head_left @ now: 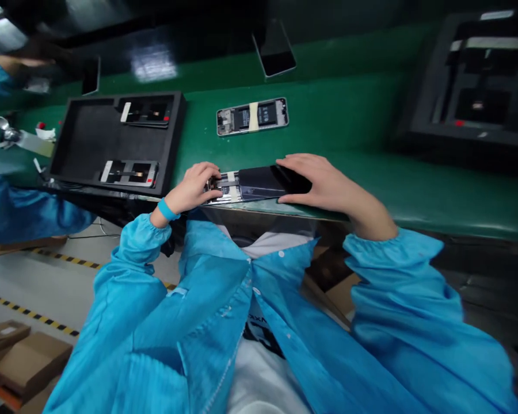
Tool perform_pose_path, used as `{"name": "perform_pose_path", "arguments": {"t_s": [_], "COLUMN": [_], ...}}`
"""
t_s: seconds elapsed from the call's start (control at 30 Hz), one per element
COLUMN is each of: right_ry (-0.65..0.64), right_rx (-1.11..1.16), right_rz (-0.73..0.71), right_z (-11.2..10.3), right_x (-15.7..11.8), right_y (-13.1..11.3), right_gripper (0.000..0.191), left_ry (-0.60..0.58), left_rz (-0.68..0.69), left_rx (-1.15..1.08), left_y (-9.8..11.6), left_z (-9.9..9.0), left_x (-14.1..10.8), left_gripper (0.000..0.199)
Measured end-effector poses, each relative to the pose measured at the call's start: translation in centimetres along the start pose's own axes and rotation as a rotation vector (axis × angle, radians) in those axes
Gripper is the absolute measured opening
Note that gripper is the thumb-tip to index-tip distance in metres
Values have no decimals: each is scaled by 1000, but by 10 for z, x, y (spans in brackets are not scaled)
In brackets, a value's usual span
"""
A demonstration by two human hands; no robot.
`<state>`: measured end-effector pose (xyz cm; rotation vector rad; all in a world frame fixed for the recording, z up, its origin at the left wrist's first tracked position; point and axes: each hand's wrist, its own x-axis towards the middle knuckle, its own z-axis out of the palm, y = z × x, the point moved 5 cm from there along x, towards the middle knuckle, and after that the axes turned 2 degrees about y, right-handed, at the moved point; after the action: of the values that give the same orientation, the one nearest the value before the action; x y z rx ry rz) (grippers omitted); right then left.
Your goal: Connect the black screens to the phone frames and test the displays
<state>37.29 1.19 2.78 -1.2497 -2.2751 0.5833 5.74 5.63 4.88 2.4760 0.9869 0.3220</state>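
At the front edge of the green bench lies a phone frame (228, 194) with its inner parts showing at the left. A dark screen panel (263, 184) covers its right part. My left hand (194, 187) grips the frame's left end between thumb and fingers. The panel's right end is held between the thumb and fingers of my right hand (322, 184). Behind them, a second open phone frame (267, 115) with a battery and a pale strip across it lies flat on the bench.
To the left, a black foam tray (90, 138) holds screen parts. Another dark tray (461, 135) stands at the right. A dark phone panel (276, 54) lies at the back. At the far left are a co-worker's blue sleeve (26, 204) and a bottle (37, 142).
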Motion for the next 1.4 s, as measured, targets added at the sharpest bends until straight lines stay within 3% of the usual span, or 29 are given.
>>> {"name": "perform_pose_path", "arguments": {"t_s": [0.07, 0.13, 0.27, 0.37, 0.47, 0.63, 0.77, 0.83, 0.93, 1.03, 1.1, 1.17, 1.23, 1.3, 1.33, 1.4], "right_ry": [40, 87, 153, 188, 221, 238, 206, 154, -17, -224, -278, -166, 98, 452, 634, 931], "right_rx": [22, 65, 161, 199, 217, 268, 411, 551, 755, 949, 1047, 1053, 933, 671, 491, 75], "right_rz": [-7, 7, 12, 0, -18, 33, 149, 223, 302, 337, 343, 310, 272, 298, 354, 567], "right_z": [1, -1, -4, -3, -1, 4, 5, 4, 5, 13, 17, 12, -9, -47, -72, -125], "right_x": [2, 1, -2, 2, 6, 5, 7, 14, 36, 61, 70, 71, 57, 28, 8, -38], "right_y": [-7, -12, -21, -24, -26, -20, -13, -15, -33, -64, -78, -76, -54, -18, 3, 42], "right_gripper": [92, 87, 84, 85, 81, 79, 84, 80, 61, 63, 70, 74, 67, 48, 37, 29], "left_ry": [-11, -54, -115, -153, -232, -366, -402, -286, 30, 99, 164, 331, 526, 677, 749, 728], "left_rz": [-35, -59, -91, -112, -70, 47, 11, 15, 88, 115, 19, -162, -426, -811, -959, -1029], "left_rx": [104, 155, 103, 58, 1, -144, -212, -305, -500, -569, -534, -511, -526, -471, -423, -405], "left_y": [2, 6, 8, 4, -2, -12, -20, -11, 20, 39, 19, -30, -93, -152, -172, -193], "left_z": [0, 3, 7, 6, 1, -11, -24, -39, -67, -79, -91, -118, -151, -179, -191, -201], "left_x": [2, 3, 8, 12, 17, 26, 31, 31, 27, 26, 30, 33, 31, 20, 13, 13], "left_gripper": [40, 31, 18, 22, 30, 14, 14, 30, 77, 61, 50, 47, 38, 18, 14, 19]}}
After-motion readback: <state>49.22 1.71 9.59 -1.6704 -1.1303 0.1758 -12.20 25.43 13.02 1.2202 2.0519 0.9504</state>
